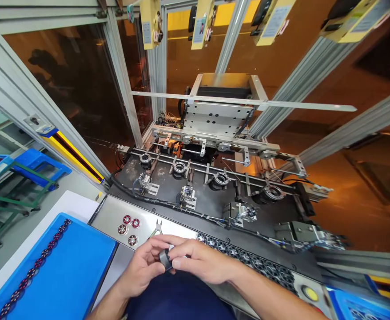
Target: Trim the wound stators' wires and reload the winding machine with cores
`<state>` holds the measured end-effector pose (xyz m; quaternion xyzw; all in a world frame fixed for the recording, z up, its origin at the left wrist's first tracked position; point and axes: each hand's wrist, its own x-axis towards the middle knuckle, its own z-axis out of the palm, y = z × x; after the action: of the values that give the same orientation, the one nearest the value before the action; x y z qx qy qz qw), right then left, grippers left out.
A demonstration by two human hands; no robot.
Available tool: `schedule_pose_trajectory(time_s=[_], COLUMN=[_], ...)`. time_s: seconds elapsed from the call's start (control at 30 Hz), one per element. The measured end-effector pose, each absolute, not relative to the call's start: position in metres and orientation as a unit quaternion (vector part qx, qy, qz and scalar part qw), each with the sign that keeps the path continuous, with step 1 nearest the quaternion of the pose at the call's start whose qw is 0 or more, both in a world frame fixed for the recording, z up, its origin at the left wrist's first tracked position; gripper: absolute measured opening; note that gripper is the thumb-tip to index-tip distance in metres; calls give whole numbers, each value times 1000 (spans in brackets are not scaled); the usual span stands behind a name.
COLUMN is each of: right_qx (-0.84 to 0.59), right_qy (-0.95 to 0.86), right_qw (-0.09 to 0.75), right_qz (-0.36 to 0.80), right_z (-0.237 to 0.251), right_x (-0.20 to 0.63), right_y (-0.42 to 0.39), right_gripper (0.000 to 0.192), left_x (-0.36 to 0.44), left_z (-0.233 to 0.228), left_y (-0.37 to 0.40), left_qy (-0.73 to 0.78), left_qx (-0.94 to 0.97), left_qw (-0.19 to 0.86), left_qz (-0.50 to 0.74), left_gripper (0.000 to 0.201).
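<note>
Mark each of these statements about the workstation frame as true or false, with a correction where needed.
1. Both hands grip one small black ring-shaped part. True: the left hand and right hand meet on it.
2. The blue tray holds a line of small round parts along its left edge. True.
3. Ten red-centred discs lie on the metal plate. False: four red-centred discs lie there.
4. The cutting pliers are held in the right hand. False: they lie on the plate beyond the hands.
5. A yellow button sits at the right, near the person's right forearm. True.
</note>
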<state>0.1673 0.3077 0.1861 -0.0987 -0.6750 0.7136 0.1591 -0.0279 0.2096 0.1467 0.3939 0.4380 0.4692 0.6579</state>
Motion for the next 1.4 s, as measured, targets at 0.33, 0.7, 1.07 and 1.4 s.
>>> schedule_pose_trajectory(time_s=[0.33, 0.7, 1.07, 1.4], right_qx=[-263, -313, -307, -328], right_qy=[-895, -913, -928, -930], right_qw=[168, 53, 1, 14], right_qz=[319, 255, 212, 164], right_z=[173, 105, 102, 106], right_x=[169, 160, 150, 151], right_y=[498, 580, 592, 579], right_gripper=[31, 17, 25, 24], left_x=[-112, -136, -132, -135], left_z=[68, 9, 16, 13], left_y=[236, 234, 240, 242], left_qy=[747, 802, 807, 808], left_qx=[338, 302, 306, 301], left_qw=[220, 133, 140, 138], left_qz=[529, 498, 485, 488], left_gripper=[51, 61, 56, 57])
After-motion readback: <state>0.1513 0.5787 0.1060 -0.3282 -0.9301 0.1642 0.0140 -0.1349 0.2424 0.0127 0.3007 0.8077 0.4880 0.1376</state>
